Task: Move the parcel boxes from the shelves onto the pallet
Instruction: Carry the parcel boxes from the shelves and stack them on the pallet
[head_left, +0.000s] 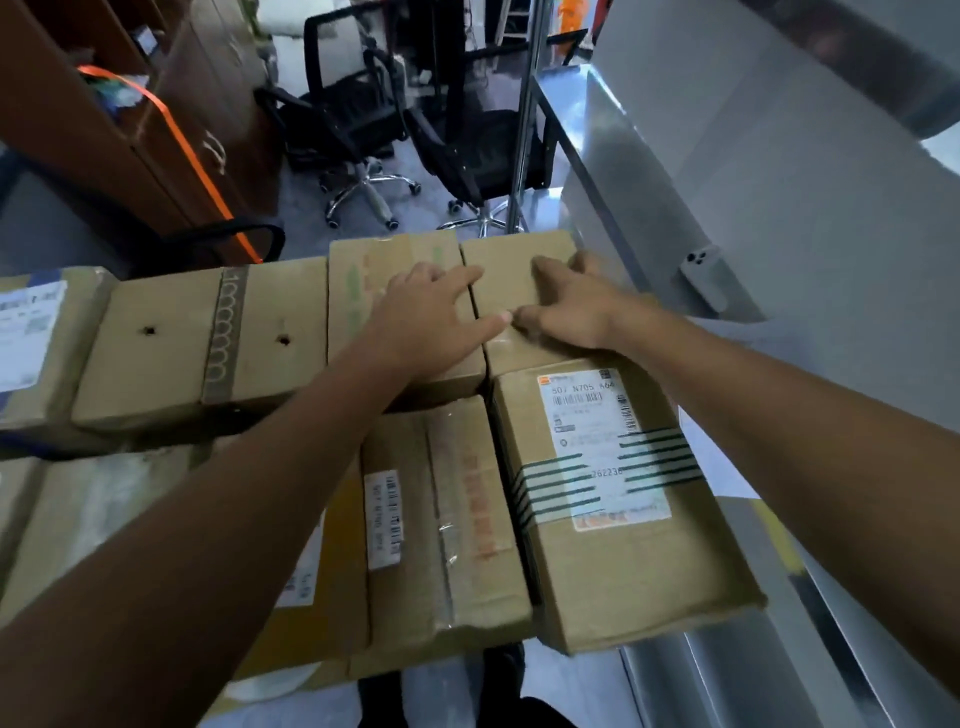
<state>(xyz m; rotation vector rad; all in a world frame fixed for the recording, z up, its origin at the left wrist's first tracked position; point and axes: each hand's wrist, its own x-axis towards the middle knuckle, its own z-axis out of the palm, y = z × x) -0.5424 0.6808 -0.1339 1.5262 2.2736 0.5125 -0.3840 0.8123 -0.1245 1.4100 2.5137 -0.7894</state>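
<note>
Centre frame, both hands lie flat on the stacked boxes. The left hand (431, 322) is spread on the green-printed box (358, 291), thumb reaching over the seam. The right hand (566, 306) is spread on the plain box (511, 254) touching it. Lower right sits a labelled box (623, 566); office chairs (358, 119) stand upper centre.

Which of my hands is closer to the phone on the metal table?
Right. The right hand rests on the end box, just left of the phone; the left hand lies farther left, on the neighbouring box.
</note>
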